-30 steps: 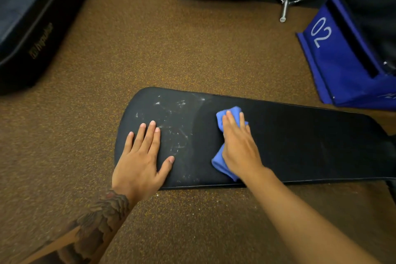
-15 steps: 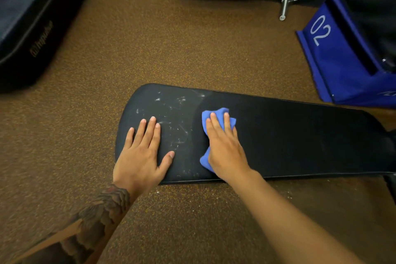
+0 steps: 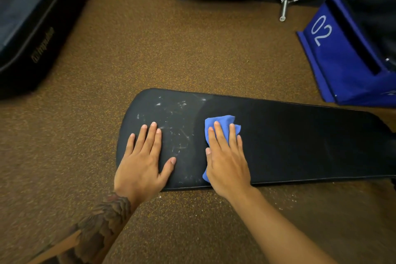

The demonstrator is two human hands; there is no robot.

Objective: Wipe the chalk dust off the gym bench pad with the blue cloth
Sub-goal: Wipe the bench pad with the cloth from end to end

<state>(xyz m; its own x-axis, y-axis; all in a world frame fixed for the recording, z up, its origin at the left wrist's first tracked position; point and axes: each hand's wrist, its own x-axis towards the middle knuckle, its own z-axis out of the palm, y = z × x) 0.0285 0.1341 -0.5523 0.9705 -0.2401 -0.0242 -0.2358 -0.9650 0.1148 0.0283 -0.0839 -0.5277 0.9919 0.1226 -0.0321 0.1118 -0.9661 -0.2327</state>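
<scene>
Your right hand (image 3: 227, 156), flat with fingers spread and pressing the blue cloth (image 3: 220, 122) on the bench pad (image 3: 300, 141), has slid toward the chalk dust (image 3: 175, 126) beside your open, empty left hand (image 3: 143, 158), so only that end remains.

A long black bench pad (image 3: 300, 146) lies flat across the middle of the frame, white chalk dust (image 3: 177, 122) smearing its rounded left end. A crumpled blue cloth (image 3: 220, 122) sits at centre, beside the smears.
</scene>
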